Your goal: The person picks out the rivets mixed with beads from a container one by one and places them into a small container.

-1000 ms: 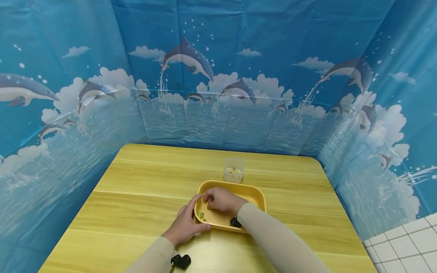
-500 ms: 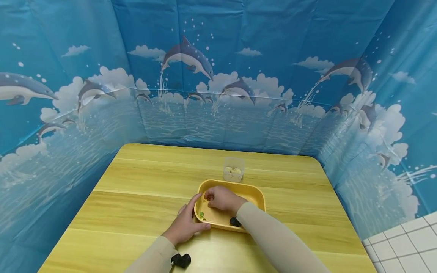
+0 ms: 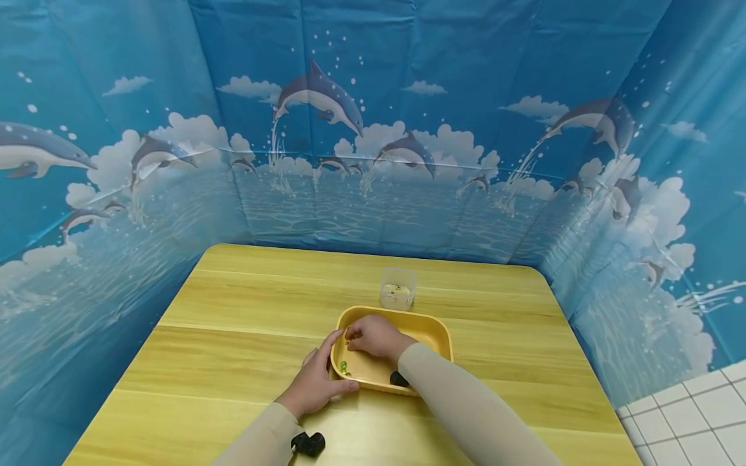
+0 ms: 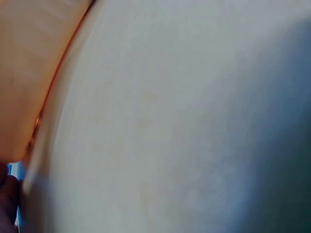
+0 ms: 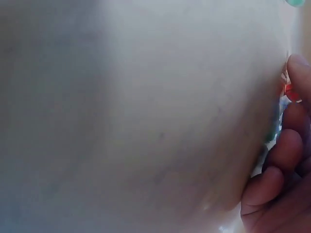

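In the head view, my left hand (image 3: pixel 316 383) holds the left front corner of a yellow tray (image 3: pixel 425 333), thumb along the front wall and fingers at the left rim. Only a bit of that hand shows at the left wrist view's edge. Inside the tray, my right hand (image 3: pixel 377 338) has its fingers curled near the left wall. Between its thumb and index finger, the right wrist view shows a small shiny red piece (image 5: pixel 291 92); its kind is unclear. A small green piece (image 3: pixel 343 367) lies in the tray's left front corner. Tiny gold bits there are hard to make out.
A clear square container (image 3: pixel 398 288) with a few tiny gold-coloured pieces stands just behind the tray. Both stand on a yellow wood-grain table (image 3: pixel 245 310). A blue dolphin-print curtain (image 3: pixel 373 213) hangs around the back and sides. Black wrist devices (image 3: pixel 309 444) sit on both wrists.
The right fingertips shift slightly, first lifting a little off a tiny gold piece by the tray's left wall, then coming back down to it. The left hand and tray stay put.
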